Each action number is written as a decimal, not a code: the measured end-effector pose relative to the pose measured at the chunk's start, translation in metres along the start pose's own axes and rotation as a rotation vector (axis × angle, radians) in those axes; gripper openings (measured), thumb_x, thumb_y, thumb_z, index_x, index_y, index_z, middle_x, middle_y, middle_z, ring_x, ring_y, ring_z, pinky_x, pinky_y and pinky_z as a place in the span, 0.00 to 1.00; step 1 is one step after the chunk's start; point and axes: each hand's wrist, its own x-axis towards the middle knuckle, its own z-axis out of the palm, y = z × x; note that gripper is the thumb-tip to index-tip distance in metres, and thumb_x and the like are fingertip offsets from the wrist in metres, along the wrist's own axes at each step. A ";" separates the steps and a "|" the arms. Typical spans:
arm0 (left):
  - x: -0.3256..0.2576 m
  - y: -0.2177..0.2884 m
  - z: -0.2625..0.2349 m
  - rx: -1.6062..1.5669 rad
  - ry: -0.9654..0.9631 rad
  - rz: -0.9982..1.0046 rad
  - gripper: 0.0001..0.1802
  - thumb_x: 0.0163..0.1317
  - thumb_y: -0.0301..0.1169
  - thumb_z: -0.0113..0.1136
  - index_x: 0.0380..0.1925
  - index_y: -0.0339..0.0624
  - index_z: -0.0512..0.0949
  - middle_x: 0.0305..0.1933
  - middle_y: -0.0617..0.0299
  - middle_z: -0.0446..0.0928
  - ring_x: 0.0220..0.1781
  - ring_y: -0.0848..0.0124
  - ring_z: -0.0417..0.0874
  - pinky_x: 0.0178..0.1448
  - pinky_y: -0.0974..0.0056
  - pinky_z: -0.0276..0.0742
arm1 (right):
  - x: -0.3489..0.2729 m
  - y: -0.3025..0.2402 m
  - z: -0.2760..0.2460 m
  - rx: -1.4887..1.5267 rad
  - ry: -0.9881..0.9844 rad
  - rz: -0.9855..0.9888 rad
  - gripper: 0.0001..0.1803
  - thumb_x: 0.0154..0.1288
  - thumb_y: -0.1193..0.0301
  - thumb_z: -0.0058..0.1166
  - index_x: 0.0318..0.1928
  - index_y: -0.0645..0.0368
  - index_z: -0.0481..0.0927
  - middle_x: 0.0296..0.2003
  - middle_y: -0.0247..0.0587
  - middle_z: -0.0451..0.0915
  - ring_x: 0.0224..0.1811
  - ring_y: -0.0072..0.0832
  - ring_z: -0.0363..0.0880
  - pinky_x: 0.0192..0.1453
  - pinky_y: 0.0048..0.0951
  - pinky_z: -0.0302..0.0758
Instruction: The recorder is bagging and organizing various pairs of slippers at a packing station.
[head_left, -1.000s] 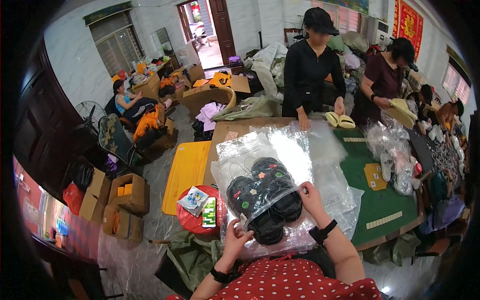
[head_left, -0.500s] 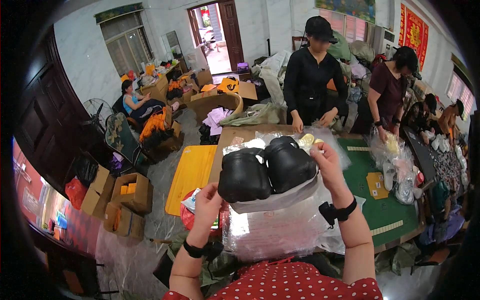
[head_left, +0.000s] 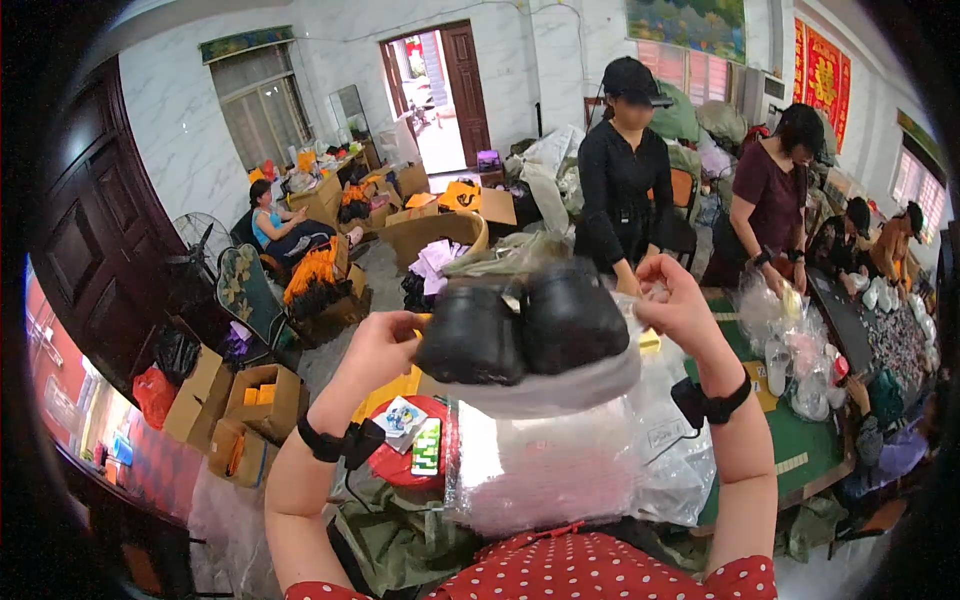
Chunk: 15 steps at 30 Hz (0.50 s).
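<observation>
The black shoes [head_left: 470, 335] in the clear bag [head_left: 560, 395] are blurred, and their finer detail is lost. Part of the table [head_left: 812, 430] is covered by them. The fingertips of the left hand [head_left: 385, 342] seem to be partly hidden at the bag's edge. The hands of the co-worker in black [head_left: 625, 190] are mostly obscured behind the right hand [head_left: 680, 300] and shoes. The red dotted garment [head_left: 570, 565] is cut off by the lower edge.

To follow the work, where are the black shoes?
In the head view, near the centre, the black shoes are between the left hand and right hand.
</observation>
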 end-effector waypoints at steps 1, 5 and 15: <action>0.001 0.006 -0.001 0.123 -0.094 -0.095 0.11 0.57 0.26 0.62 0.39 0.31 0.80 0.26 0.64 0.80 0.25 0.79 0.77 0.29 0.71 0.71 | -0.002 -0.002 -0.002 -0.087 -0.028 -0.089 0.20 0.49 0.81 0.56 0.45 0.58 0.70 0.34 0.31 0.70 0.23 0.14 0.71 0.23 0.18 0.70; -0.002 0.005 0.000 -0.236 0.042 0.087 0.09 0.57 0.23 0.59 0.38 0.34 0.80 0.22 0.67 0.77 0.22 0.82 0.74 0.25 0.73 0.67 | -0.003 -0.009 -0.005 0.155 0.031 0.014 0.19 0.49 0.81 0.56 0.44 0.58 0.71 0.34 0.30 0.70 0.25 0.13 0.70 0.27 0.17 0.71; -0.008 -0.013 0.004 -0.494 -0.043 -0.118 0.14 0.59 0.24 0.55 0.45 0.48 0.73 0.28 0.71 0.76 0.23 0.86 0.68 0.24 0.78 0.57 | -0.011 0.004 0.003 0.011 -0.059 0.086 0.16 0.53 0.80 0.58 0.42 0.59 0.70 0.33 0.32 0.72 0.25 0.16 0.75 0.26 0.20 0.73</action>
